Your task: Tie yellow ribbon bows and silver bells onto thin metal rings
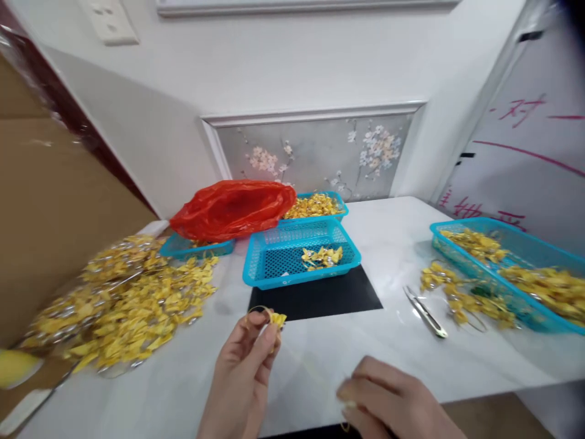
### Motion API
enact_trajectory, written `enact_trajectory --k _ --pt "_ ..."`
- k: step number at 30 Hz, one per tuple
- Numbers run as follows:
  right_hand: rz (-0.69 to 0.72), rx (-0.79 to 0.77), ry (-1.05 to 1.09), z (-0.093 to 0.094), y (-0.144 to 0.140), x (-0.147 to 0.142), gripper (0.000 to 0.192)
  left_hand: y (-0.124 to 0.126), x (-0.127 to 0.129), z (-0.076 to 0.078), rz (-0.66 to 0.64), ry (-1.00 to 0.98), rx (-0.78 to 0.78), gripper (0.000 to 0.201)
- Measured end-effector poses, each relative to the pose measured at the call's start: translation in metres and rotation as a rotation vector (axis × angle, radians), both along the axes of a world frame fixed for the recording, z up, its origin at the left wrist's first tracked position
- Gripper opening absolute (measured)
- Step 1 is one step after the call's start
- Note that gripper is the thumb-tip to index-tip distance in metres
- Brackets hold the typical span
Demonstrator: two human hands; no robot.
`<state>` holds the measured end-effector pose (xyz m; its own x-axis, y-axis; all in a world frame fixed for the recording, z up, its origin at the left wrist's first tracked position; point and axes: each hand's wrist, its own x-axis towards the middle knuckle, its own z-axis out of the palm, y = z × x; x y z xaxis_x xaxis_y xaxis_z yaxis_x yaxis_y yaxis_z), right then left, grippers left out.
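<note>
My left hand [249, 363] pinches a small yellow flower-like piece [278, 319] between thumb and fingers. A thin yellow loop of cord curves out over the fingertips. To the right, and lower, my right hand [388, 396] has its fingers pressed together, smeared a little by motion. A pale bit shows at its fingertips, and a small yellow loop hangs under them, too blurred to name. Beyond both hands stands a blue mesh basket [274, 281] with a few yellow pieces [322, 257] in it, partly on a black mat [315, 302].
Yellow pieces with silvery bits form a large heap [137, 305] on the left. A red plastic bag [233, 210] lies over a blue tray [219, 249]. Behind is another filled basket [315, 207]. A snipping tool [426, 314] and a long blue basket [539, 305] are at right.
</note>
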<state>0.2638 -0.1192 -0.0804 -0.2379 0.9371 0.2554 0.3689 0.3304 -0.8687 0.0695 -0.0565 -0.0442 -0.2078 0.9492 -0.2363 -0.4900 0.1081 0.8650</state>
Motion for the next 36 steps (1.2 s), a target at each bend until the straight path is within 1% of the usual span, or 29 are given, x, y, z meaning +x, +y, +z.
enact_trajectory --k 1,2,3,4,7,9,11,12,14,16,19,20,22,23,24,25,27,28,29,32,36 --pt "-0.074 0.05 -0.128 -0.002 0.003 0.013 0.03 0.001 0.0 -0.001 -0.007 0.015 -0.001 0.037" --pt "-0.175 0.099 -0.289 -0.004 0.006 0.028 0.032 0.003 0.0 -0.002 -0.009 0.037 0.003 0.037" --pt "-0.309 0.131 -0.459 -0.006 0.009 0.043 0.036 0.004 0.001 -0.002 -0.011 0.075 0.006 0.037" --pt "-0.401 0.127 -0.527 -0.009 0.011 0.059 0.037 0.004 0.002 -0.002 -0.022 0.11 0.008 0.036" --pt "-0.599 0.073 -0.622 -0.019 0.018 0.099 0.038 0.001 0.008 0.0 -0.119 0.208 0.04 0.03" --pt "-0.741 0.038 -0.684 -0.026 0.027 0.118 0.04 -0.005 0.014 0.004 -0.193 0.275 0.092 0.022" --pt "-0.808 0.011 -0.749 -0.033 0.038 0.129 0.041 -0.01 0.021 0.01 -0.232 0.346 0.152 0.014" --pt "-0.816 0.001 -0.776 -0.037 0.043 0.132 0.041 -0.011 0.023 0.013 -0.237 0.379 0.184 0.011" --pt "-0.795 -0.012 -0.809 -0.043 0.053 0.136 0.037 -0.012 0.027 0.018 -0.242 0.433 0.238 0.01" --pt "-0.752 -0.008 -0.809 -0.046 0.059 0.136 0.03 -0.013 0.029 0.02 -0.248 0.475 0.278 0.013" --pt "-0.681 0.05 -0.749 -0.042 0.06 0.13 0.029 -0.012 0.03 0.018 -0.254 0.502 0.323 0.015" --pt "-0.662 0.08 -0.72 -0.038 0.057 0.126 0.031 -0.012 0.03 0.017 -0.253 0.503 0.331 0.016" --pt "-0.572 0.142 -0.625 -0.025 0.049 0.113 0.032 -0.013 0.031 0.012 -0.255 0.504 0.324 0.016" --pt "-0.504 0.164 -0.572 -0.016 0.043 0.103 0.03 -0.013 0.031 0.01 -0.256 0.508 0.309 0.016" --pt "-0.34 0.185 -0.461 -0.007 0.037 0.093 0.024 -0.013 0.031 0.008 -0.258 0.515 0.297 0.016" --pt "-0.21 0.176 -0.375 0.002 0.032 0.081 0.022 -0.013 0.031 0.006 -0.262 0.527 0.285 0.016" --pt "-0.086 0.191 -0.282 0.019 0.025 0.057 0.019 -0.013 0.03 0.004 -0.269 0.557 0.282 0.016" --pt "-0.05 0.224 -0.254 0.025 0.024 0.047 0.02 -0.013 0.029 0.003 -0.271 0.573 0.288 0.016" --pt "-0.008 0.216 -0.233 0.03 0.025 0.038 0.023 -0.014 0.029 0.003 -0.271 0.589 0.295 0.016" --pt "0.017 0.169 -0.214 0.036 0.031 0.024 0.025 -0.015 0.026 0.003 -0.263 0.617 0.306 0.018" --pt "-0.013 0.143 -0.2 0.036 0.037 0.023 0.023 -0.016 0.026 0.003 -0.25 0.614 0.31 0.019"
